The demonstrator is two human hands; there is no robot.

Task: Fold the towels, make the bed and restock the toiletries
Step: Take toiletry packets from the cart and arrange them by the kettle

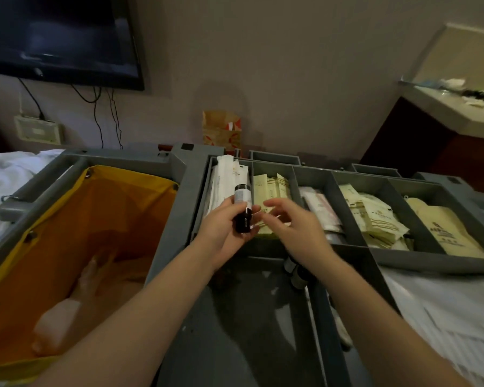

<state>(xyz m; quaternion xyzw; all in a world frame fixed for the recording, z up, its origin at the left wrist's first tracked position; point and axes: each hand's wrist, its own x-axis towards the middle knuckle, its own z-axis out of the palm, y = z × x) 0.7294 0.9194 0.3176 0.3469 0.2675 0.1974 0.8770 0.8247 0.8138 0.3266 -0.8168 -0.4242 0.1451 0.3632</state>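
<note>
bottle (243, 195) label blurred; tv (53, 37) cut off

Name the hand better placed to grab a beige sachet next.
Right. The right hand is open and empty, just above the beige sachets; the left hand grips the dark bottle.
</note>
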